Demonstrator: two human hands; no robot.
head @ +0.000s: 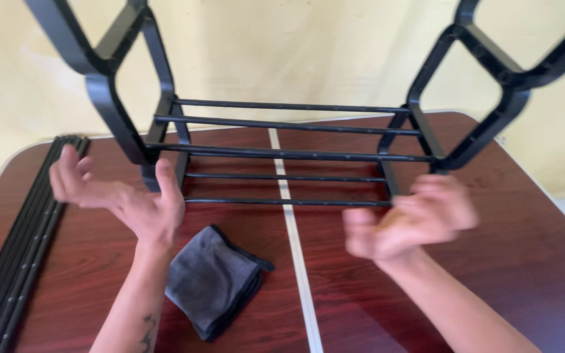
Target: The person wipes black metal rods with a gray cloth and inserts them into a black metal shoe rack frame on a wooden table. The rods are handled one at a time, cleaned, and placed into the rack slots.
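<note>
Head view shows me the black rack standing on the dark red table, and I take this rack as my landmark. Its two side frames rise out of the top edge of the picture, so their upper parts are cut off. My right hand is blurred in front of the rack's right end; the fingers seem curled loosely, but I cannot tell if they are closed on anything, or if they touch the front bar. My left hand is clearer (the palm turns up and inward). It is spread wide open, fingers apart, holding nothing, just in front of the rack's left leg; whether the thumb touches this leg I cannot tell. A folded grey cloth lies on the table before the rack, nearer to me, between my forearms. Far left of the rack, a bundle of loose black rods lies along the table edge, its near end cut off.
</note>
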